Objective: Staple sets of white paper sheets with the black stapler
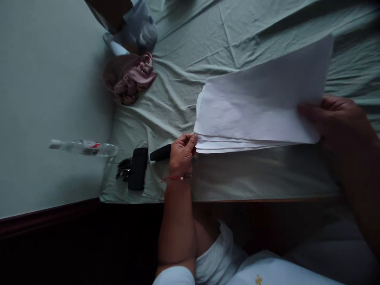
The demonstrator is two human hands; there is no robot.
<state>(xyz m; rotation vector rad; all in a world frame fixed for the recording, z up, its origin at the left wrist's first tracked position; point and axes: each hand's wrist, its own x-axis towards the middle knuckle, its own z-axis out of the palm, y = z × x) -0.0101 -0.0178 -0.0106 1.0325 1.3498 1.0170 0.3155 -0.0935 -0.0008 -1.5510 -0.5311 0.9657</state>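
Note:
A stack of white paper sheets is held between my two hands above the green cloth. My left hand, with a red string bracelet at the wrist, pinches the stack's lower left corner between thumb and fingers. At the right end, my right hand grips the sheets, thumb on top and fingers beneath; it is dark and slightly blurred. The sheets fan a little along the left and lower edges, and the right end is raised. Partly hidden behind my left hand lies a black object whose kind I cannot make out.
Wrinkled green cloth covers the surface, its front edge near my lap. At left are a black phone, keys and a clear plastic bottle beside the wall. Crumpled pink fabric and a grey plastic bag lie farther back.

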